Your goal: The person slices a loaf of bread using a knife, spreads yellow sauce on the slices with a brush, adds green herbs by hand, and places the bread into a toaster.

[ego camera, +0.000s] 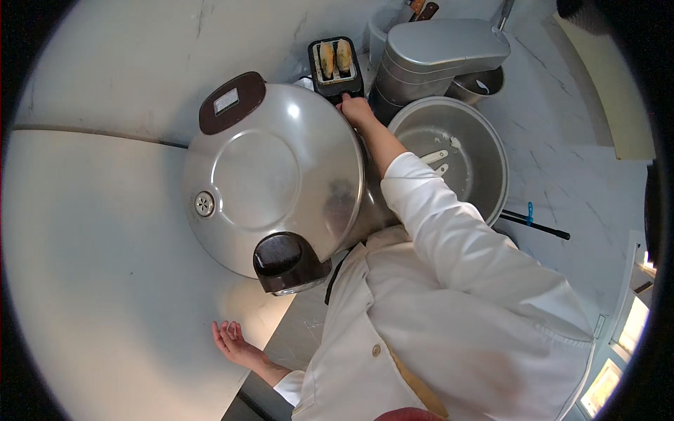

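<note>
My right hand [355, 110] reaches past the large cooker and touches the near end of a black two-slot toaster [337, 90]. Its thumb is at the toaster's end, and the part under the fingers is hidden. Two browned slices of bread [344, 56] stick up from the slots. My left hand [235, 345] is palm up with loosely curled fingers, holding nothing, above the white tabletop [131, 273]. Between my hands stands the large rice cooker [258, 179], its silver lid down, with a brown latch housing [287, 258] facing me.
Right of the cooker is a deep metal pot [479, 152] with white-handled utensils [435, 157] and white scraps inside. Behind it stands a silver lidded container [447, 44] beside a small metal pot [476, 87]. A clear tub [380, 31] holds wooden-handled tools. The marbled wall [158, 58] bounds the back.
</note>
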Tool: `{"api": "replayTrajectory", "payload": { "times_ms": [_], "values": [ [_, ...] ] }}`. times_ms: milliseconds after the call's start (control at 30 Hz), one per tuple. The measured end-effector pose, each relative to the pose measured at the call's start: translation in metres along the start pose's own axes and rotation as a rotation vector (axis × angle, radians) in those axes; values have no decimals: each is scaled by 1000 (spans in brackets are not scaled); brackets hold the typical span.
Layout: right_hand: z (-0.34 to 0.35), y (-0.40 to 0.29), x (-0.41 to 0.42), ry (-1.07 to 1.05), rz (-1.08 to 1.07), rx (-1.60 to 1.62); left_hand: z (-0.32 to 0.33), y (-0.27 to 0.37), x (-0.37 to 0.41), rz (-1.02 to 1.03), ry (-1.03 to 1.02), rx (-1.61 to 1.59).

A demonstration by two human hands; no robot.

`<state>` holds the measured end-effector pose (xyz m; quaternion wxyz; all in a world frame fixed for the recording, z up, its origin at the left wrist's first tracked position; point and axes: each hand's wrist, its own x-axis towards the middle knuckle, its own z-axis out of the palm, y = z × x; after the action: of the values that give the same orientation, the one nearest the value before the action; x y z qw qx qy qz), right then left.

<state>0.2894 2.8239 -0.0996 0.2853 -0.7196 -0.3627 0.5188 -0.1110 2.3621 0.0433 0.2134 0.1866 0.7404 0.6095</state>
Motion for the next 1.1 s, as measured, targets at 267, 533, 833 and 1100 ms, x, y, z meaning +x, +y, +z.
{"api": "replayTrajectory", "payload": {
  "times_ms": [267, 533, 833, 1100],
  "values": [
    [16, 39, 65, 62, 259, 335, 0, 2, -1, -1, -2, 3],
    [-12, -3, 23, -155, 118, -410, -9, 0, -12, -8, 39, -23],
    [-54, -76, 32, 333, -457, -643, -18, 6, -33, 11, 101, 45],
    [-46, -111, 84, 397, -510, -699, -35, 16, -69, 9, 234, 135]
  ]
}}
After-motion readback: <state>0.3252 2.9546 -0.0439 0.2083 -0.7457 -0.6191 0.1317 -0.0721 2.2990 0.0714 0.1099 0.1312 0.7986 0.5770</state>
